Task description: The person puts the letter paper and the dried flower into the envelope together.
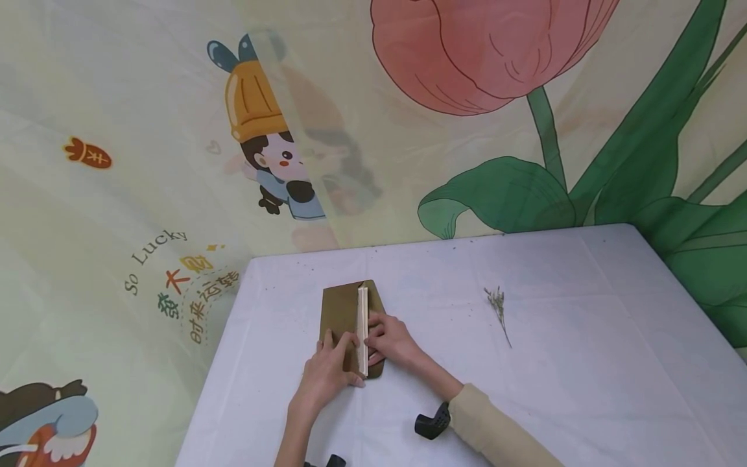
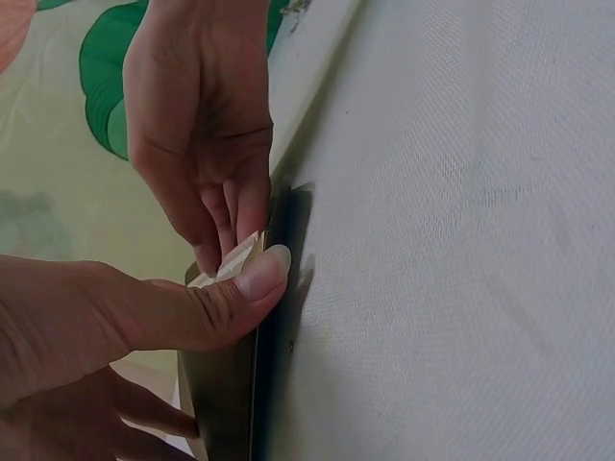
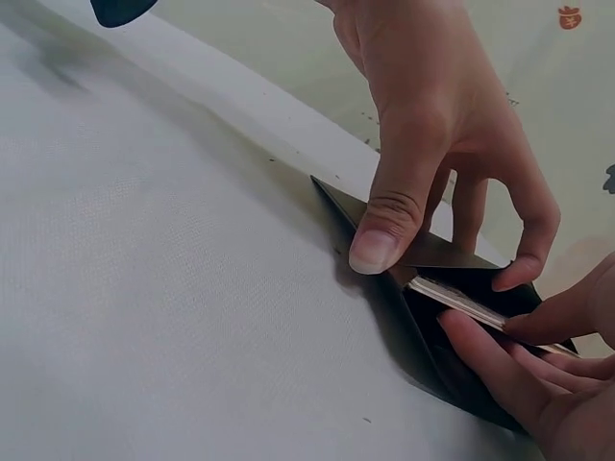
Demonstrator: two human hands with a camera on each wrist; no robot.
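A small notebook with a dull gold-brown cover (image 1: pixel 340 306) lies spread on the white table, the inside of its cover dark in the right wrist view. From between the cover's halves rises a narrow block of pale pages (image 1: pixel 362 318). My left hand (image 1: pixel 328 371) grips the near left part of the cover, its thumb (image 2: pixel 264 276) at the near end and its index finger bent at the cover's inner edge. On the other side, my right hand (image 1: pixel 395 340) pinches the page block (image 3: pixel 456 301) between thumb and fingers.
A dried flower sprig (image 1: pixel 497 305) lies on the white tablecloth (image 1: pixel 554 389) to the right. Dark crumbs are scattered near the back edge. A printed curtain (image 1: pixel 350 130) hangs behind the table. A black wrist device (image 1: pixel 432 423) sits at my right sleeve.
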